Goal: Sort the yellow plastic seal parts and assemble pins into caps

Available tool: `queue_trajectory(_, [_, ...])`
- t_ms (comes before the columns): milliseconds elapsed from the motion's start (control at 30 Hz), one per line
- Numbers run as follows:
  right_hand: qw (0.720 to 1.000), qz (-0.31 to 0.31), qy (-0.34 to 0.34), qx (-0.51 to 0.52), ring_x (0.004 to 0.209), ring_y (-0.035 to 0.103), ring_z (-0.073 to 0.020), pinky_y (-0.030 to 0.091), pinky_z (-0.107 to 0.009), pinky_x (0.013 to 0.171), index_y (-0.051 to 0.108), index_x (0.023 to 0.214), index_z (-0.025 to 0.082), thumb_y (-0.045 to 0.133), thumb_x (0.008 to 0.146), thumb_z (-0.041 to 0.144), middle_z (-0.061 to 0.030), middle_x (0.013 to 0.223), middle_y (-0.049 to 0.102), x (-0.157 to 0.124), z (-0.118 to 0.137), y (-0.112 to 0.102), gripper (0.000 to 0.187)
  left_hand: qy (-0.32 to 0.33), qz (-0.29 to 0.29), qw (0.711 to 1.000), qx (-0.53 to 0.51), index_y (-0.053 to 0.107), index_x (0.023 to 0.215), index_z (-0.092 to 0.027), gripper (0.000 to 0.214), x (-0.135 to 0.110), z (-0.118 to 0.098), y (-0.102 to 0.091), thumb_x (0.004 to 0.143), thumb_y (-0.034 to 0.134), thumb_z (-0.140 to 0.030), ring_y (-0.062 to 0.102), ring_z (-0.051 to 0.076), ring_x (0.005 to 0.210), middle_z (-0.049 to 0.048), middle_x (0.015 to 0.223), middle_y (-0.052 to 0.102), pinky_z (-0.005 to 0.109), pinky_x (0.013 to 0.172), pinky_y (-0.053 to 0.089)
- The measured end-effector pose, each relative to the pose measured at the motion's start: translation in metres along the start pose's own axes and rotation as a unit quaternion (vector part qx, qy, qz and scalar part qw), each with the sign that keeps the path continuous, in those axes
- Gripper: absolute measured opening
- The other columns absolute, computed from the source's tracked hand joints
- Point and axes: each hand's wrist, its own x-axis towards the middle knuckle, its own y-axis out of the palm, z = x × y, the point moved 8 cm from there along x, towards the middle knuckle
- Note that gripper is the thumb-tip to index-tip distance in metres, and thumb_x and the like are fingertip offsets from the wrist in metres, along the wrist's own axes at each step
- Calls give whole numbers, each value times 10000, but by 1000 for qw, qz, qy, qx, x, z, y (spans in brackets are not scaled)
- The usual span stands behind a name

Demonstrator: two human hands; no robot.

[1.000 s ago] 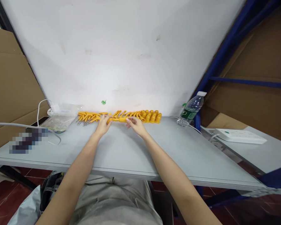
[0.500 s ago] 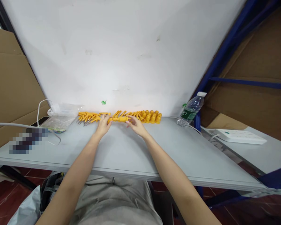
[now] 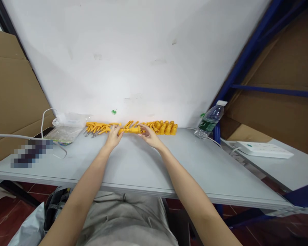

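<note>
A long yellow plastic part, ribbed towards the left and thicker at the right like a sleeve, lies level between both hands just over the table. My left hand is closed round its left end. My right hand is bent with thumb and fingers pinched at its right end; the exact contact is partly hidden by the fingers. Left of my left hand lies a pile of yellow plastic pieces with small metal springs in front. Yellow cup-shaped caps stand in rows right of my right hand.
A white wall panel rises behind the grey table. Clear plastic bags and a white cable lie at left. A water bottle leans at right, near a white power strip on another surface.
The yellow part has turned or shifted slightly between my hands, and my right fingertips have moved a little at its right end. Everything else is the same.
</note>
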Motion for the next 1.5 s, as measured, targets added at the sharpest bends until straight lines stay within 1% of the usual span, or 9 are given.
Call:
queue_trajectory(100, [1000,19,13,8,794,689,-207,562,-404,791,602,1199,181,648,803,532,-129,1097,681,0,-2,3,531,6,2,1000,-5,648,1072,-195,235,0,0,0,849,577,-172,563,152,815,62,1016,544,306,782,510])
queue_trajectory(267, [997,23,67,22,642,669,-202,566,-393,726,641,1041,152,525,836,656,-75,766,701,-1,-9,8,556,10,7,1000,-17,652,1069,-204,234,0,-1,0,844,591,-194,548,140,781,53,1008,542,294,759,510])
queue_trajectory(467, [1000,11,-3,-22,887,672,-222,559,-396,798,563,1273,191,633,809,551,-125,1099,671,0,3,3,591,5,-1,1000,-14,650,1057,-200,219,1,0,-1,847,589,-189,496,101,655,44,1003,535,267,697,502])
queue_trajectory(567, [999,24,-15,-16,871,680,-232,559,-404,791,571,1239,174,640,807,536,-116,1018,685,0,7,4,568,7,1,1000,-14,648,1050,-199,216,1,-1,-1,839,602,-176,474,89,623,34,987,533,263,685,501])
queue_trajectory(767, [997,32,69,34,658,674,-215,551,-417,771,604,1069,144,516,856,622,-71,760,687,-2,-2,10,531,19,6,1000,-24,650,1040,-207,212,2,-5,-1,831,627,-176,456,84,618,25,964,527,254,660,499])
queue_trajectory(833, [996,31,71,33,675,674,-210,549,-417,784,608,1080,145,500,866,620,-82,816,694,-1,-2,10,532,21,5,1000,-23,651,1042,-209,211,2,-6,-1,832,636,-191,462,86,625,25,961,526,256,663,502])
queue_trajectory(1033, [999,42,15,15,753,682,-190,549,-404,814,492,1342,168,629,820,504,-121,1089,644,0,4,6,635,20,-1,1000,-24,650,1036,-202,212,2,-7,-4,825,666,-226,492,91,642,26,958,532,262,670,507])
queue_trajectory(1333, [996,44,58,51,728,686,-208,534,-439,860,506,1317,157,586,860,482,-91,929,698,-1,0,11,567,25,-8,999,-23,651,1034,-200,226,3,-11,-7,816,690,-246,495,89,646,21,941,537,250,666,509])
queue_trajectory(1500, [998,38,55,18,742,686,-191,537,-433,862,507,1354,180,584,866,463,-111,1077,670,-1,-1,8,569,21,-7,1000,-17,651,1032,-200,225,2,-10,-7,821,688,-271,488,86,634,23,951,537,253,674,509])
